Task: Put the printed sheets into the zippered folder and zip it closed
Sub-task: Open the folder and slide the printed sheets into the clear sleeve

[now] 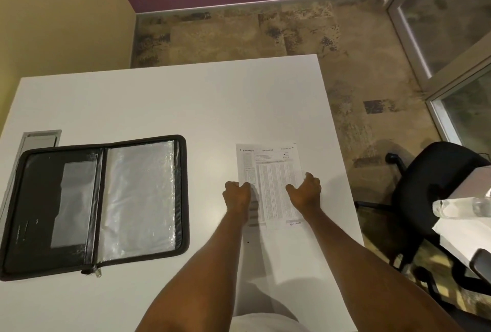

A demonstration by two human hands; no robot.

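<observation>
I am gathering the printed sheets (271, 185) at the table's (186, 97) 3 o'clock: left hand (237, 194) and right hand (305, 190) are pinching their side edges. Next, I judge, lifting them toward the open zippered folder (95, 206) at 9 o'clock. Legible: "ENTERED".

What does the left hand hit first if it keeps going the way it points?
Probably nothing on the table: the left hand, at the left edge of the sheets, points away from the person over bare table to its far edge. The folder lies off to the left.
</observation>
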